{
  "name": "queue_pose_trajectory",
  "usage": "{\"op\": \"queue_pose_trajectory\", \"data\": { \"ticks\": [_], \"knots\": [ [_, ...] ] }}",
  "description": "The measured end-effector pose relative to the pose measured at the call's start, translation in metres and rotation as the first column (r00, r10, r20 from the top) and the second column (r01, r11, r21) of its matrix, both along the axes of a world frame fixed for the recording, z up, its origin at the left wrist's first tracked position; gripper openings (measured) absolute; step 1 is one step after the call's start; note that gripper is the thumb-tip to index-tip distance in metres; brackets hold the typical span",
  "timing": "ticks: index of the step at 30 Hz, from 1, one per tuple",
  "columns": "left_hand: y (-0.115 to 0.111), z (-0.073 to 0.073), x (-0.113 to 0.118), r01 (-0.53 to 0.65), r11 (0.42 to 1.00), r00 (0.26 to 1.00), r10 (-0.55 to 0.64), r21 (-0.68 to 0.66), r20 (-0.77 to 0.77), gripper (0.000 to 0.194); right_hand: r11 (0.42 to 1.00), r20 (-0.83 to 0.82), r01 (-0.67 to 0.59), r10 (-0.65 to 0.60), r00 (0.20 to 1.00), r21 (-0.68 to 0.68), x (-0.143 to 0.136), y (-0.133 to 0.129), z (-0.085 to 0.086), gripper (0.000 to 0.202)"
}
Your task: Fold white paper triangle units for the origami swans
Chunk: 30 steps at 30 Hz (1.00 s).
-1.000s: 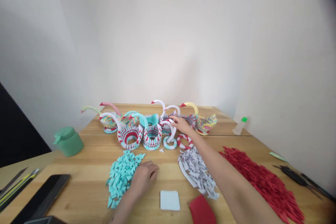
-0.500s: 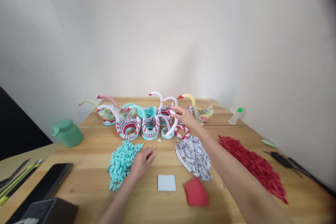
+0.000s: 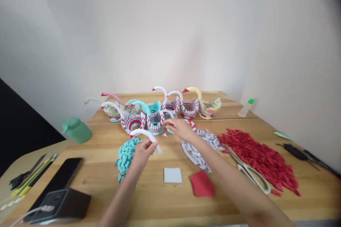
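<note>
In my left hand is a curved white swan neck of folded paper with a red beak, pinched near its lower end above the turquoise paper pieces. My right hand reaches over the table, thumb and bent fingers slightly apart, seemingly holding nothing. Its fingertips are beside a turquoise, white and red paper swan, just below another white neck. Behind the right hand, a red and white ring is partly hidden. Grey-white paper pieces lie under my right forearm.
Several finished paper swans stand at the back. Red paper pieces and scissors lie on the right. White squares and red paper are in front. A phone, black box and green container are on the left.
The white neck with the red beak has passed from my right hand into my left. My right hand has shifted left and lower, and the scissors now show beside the red pieces.
</note>
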<state>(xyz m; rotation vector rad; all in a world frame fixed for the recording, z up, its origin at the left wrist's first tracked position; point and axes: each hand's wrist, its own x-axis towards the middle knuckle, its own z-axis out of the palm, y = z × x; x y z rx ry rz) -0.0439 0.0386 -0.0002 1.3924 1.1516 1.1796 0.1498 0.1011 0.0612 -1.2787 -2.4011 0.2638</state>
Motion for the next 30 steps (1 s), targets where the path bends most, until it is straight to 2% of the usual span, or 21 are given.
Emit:
{"op": "queue_pose_trajectory", "data": {
  "ticks": [2,5,10,15,19,21,22,23,25,27,30],
  "knots": [
    [0.002,-0.002,-0.004,-0.05,0.999,0.997,0.05,-0.009,0.064,0.045,0.999,0.096,0.034,-0.035,0.995,0.011,0.004,0.004,-0.015,0.021],
    [0.005,-0.006,-0.007,-0.081,0.997,0.992,0.082,-0.012,0.098,0.045,1.0,0.199,0.024,-0.024,0.98,0.002,-0.001,0.009,-0.036,0.015],
    [0.006,-0.016,-0.01,-0.09,0.996,0.989,0.089,0.003,0.115,0.039,0.999,0.291,0.051,-0.047,0.956,-0.007,-0.019,0.018,-0.054,0.011],
    [0.004,-0.017,-0.011,-0.084,0.996,0.981,0.085,-0.012,0.176,0.035,0.998,0.224,0.049,-0.042,0.974,-0.026,-0.024,0.009,-0.048,0.016],
    [0.001,-0.013,-0.009,-0.046,0.996,0.945,0.07,-0.082,0.318,0.034,0.997,0.076,0.037,-0.032,0.997,-0.061,-0.013,-0.023,-0.035,0.015],
    [-0.002,-0.011,-0.007,0.008,0.993,0.909,0.041,-0.117,0.414,0.034,0.988,-0.097,0.007,-0.022,0.995,-0.152,-0.007,-0.043,-0.031,0.015],
    [-0.003,-0.01,-0.006,0.043,0.99,0.888,0.022,-0.131,0.46,0.034,0.967,-0.275,-0.038,-0.034,0.961,-0.253,-0.005,-0.054,-0.03,0.014],
    [-0.005,-0.008,-0.005,0.081,0.987,0.866,0.001,-0.141,0.501,0.033,0.931,-0.443,-0.1,-0.071,0.894,-0.351,-0.003,-0.064,-0.029,0.013],
    [-0.008,-0.006,-0.004,0.148,0.977,0.83,-0.039,-0.151,0.557,0.032,0.842,-0.669,-0.233,-0.188,0.719,-0.487,0.001,-0.082,-0.031,0.014],
    [-0.011,-0.005,-0.002,0.19,0.97,0.81,-0.066,-0.154,0.583,0.03,0.775,-0.748,-0.32,-0.278,0.602,-0.545,0.003,-0.096,-0.033,0.019],
    [-0.014,-0.005,0.0,0.215,0.963,0.802,-0.078,-0.164,0.593,0.03,0.738,-0.793,-0.381,-0.335,0.509,-0.557,0.004,-0.111,-0.039,0.028]
  ]
}}
